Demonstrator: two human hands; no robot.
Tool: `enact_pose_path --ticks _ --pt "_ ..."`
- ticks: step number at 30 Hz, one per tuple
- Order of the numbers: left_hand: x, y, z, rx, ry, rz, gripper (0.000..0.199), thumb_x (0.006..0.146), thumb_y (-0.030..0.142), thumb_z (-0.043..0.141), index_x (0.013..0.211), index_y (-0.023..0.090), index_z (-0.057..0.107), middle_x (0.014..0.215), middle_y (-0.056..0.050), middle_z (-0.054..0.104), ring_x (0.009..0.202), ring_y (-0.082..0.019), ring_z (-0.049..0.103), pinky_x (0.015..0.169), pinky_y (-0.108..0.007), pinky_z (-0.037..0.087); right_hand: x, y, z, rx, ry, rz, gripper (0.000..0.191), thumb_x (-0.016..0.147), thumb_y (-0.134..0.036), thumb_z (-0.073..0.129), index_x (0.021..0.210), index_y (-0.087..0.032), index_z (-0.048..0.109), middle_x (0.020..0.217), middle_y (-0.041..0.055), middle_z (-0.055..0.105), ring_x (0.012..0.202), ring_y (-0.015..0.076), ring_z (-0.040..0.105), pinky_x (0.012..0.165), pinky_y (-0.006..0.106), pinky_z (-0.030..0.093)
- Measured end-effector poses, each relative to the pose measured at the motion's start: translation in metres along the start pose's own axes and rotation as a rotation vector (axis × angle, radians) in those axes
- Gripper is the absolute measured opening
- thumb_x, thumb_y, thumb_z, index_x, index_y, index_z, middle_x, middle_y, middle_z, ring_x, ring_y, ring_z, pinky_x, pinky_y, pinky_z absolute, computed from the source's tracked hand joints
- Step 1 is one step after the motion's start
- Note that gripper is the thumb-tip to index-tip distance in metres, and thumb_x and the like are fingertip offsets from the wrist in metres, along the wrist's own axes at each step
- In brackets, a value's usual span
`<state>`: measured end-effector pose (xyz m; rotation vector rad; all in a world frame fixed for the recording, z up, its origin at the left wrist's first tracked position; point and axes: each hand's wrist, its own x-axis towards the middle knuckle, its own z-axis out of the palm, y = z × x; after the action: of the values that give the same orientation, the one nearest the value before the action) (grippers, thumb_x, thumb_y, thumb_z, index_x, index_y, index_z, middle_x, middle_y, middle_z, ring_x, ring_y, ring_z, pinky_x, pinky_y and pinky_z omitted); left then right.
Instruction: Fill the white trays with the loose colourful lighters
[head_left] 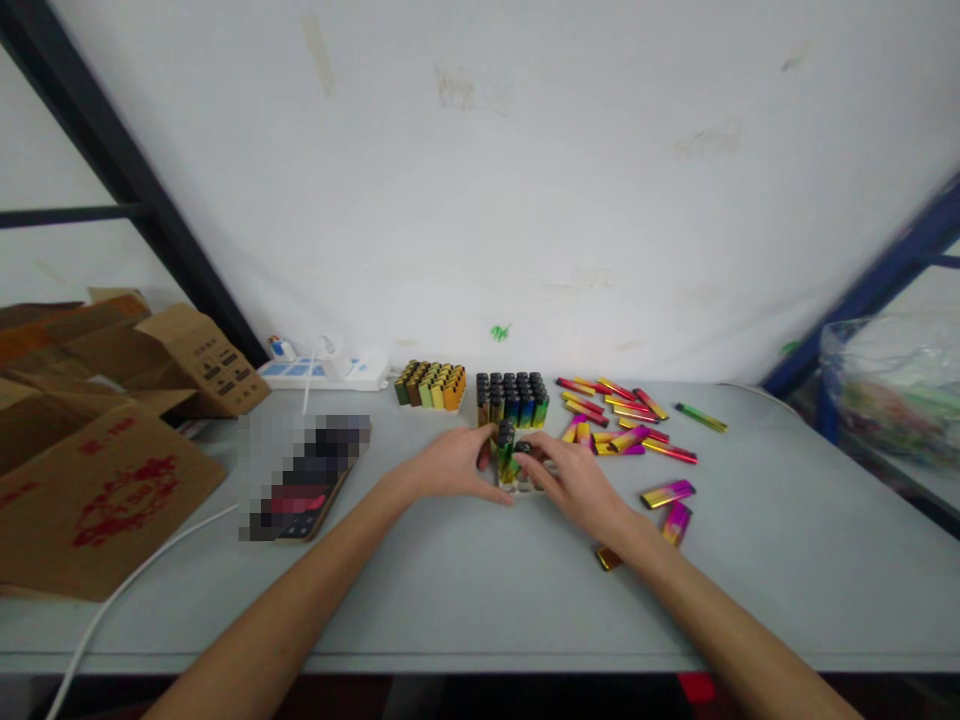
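Note:
A small pale tray point(529, 488) lies in front of me, with a few green-gold lighters point(506, 462) upright at its left end. My left hand point(454, 465) is curved round that end, thumb along the front and fingers by the lighters. From the right, my right hand point(574, 480) pinches a black-topped lighter point(522, 448) over the tray; its lower part is partly hidden by my fingers. Just behind stands a block of upright black-topped lighters point(513, 385) in several colours. Further left is another block of yellow, green and brown lighters point(430, 384).
Red-gold lighters point(634, 410) and purple-gold lighters point(667, 494) lie loose at right, with one green lighter point(702, 417) beyond. At left are a phone point(322, 500), a power strip point(367, 374), a white cable point(161, 555) and cardboard boxes point(112, 500). A plastic bag point(892, 400) stands far right.

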<state>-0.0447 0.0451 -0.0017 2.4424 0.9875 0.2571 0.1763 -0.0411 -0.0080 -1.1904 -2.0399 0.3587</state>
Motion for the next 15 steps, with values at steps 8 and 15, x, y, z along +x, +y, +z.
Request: enact_pose_path --ticks 8,15 --pt "0.000 0.002 -0.001 -0.007 0.002 0.014 0.071 0.060 0.073 0.089 0.097 0.022 0.057 0.084 -0.003 0.071 0.074 -0.025 0.066 0.064 -0.032 0.044 0.005 -0.008 0.004 -0.396 -0.106 -0.088 0.016 0.109 -0.032 0.061 0.107 -0.019 0.068 0.095 0.0092 0.076 0.083 0.0242 0.073 0.076 0.034 0.053" --pt "-0.001 0.002 -0.003 -0.024 -0.011 0.006 0.072 0.060 0.076 0.087 0.097 0.022 0.058 0.084 -0.003 0.070 0.074 -0.026 0.065 0.066 -0.033 0.044 0.004 -0.011 0.004 -0.444 -0.131 -0.091 0.031 0.108 -0.043 0.062 0.092 -0.018 0.070 0.089 0.0095 0.073 0.084 0.0255 0.070 0.079 0.037 0.049"
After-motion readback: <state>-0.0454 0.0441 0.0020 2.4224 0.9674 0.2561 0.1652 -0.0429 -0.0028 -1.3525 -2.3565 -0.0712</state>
